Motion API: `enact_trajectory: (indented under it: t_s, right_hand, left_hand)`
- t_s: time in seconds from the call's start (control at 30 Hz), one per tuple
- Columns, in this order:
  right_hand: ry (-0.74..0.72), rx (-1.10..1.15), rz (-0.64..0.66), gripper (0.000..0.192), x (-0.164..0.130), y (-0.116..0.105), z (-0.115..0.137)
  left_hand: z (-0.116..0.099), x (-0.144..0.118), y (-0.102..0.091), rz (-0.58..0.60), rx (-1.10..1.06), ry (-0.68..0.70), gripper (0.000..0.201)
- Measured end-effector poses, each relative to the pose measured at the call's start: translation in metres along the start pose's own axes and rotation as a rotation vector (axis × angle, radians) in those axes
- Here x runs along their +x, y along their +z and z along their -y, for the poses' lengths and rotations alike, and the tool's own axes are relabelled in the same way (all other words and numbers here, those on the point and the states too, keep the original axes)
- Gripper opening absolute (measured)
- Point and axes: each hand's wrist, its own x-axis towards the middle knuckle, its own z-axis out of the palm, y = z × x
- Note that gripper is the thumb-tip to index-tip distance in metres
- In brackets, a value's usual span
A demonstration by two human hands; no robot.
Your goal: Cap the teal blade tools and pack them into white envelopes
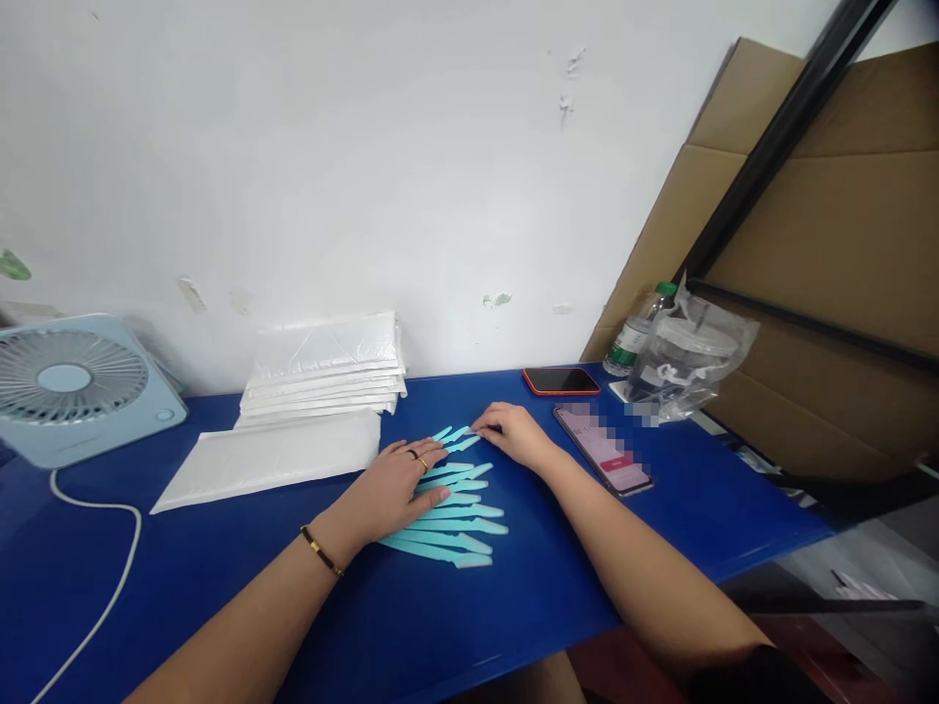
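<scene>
Several turquoise eyebrow razors (pixel 469 511) lie fanned out on the blue table, their blade ends pointing right. My left hand (pixel 396 489) rests flat across their handles with the fingers stretched out, covering the handle ends. It wears rings and a bracelet. At the far end of the fan, the thumb and fingers of my right hand (pixel 517 433) are pinched together at the tip of one eyebrow razor (pixel 462 445). The fingers partly hide that tip.
A stack of white padded mailers (pixel 323 372) and one single mailer (pixel 279 460) lie at left, beside a light blue fan (pixel 80 386) with a white cable. To the right are an orange-cased phone (pixel 561 380), a lit phone (pixel 602 450), a bottle (pixel 635 337) and a bagged cup (pixel 686 357).
</scene>
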Motion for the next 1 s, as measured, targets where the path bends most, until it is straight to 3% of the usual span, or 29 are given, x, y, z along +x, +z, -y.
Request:
enact_trajectory:
  t_s: [0.5,0.87,0.93,1.0]
  right_hand:
    - [-0.024,0.038,-0.080,0.024,0.004,0.005,-0.002]
    - [-0.087,0.131,0.042,0.023,0.004,0.002,0.024]
    - [-0.046,0.168,-0.011,0.021,0.001,-0.009,0.018]
    - [0.060,0.155,-0.152,0.020,-0.004,-0.022,0.006]
  left_hand:
    - [0.002,-0.002,-0.005,0.047,-0.127,-0.008,0.054]
    - [-0.003,-0.005,-0.011,0.082,-0.169,0.000,0.050]
    - [-0.002,-0.005,-0.012,0.074,-0.178,0.006,0.048]
    - [-0.001,-0.005,-0.010,0.053,-0.183,0.005,0.045]
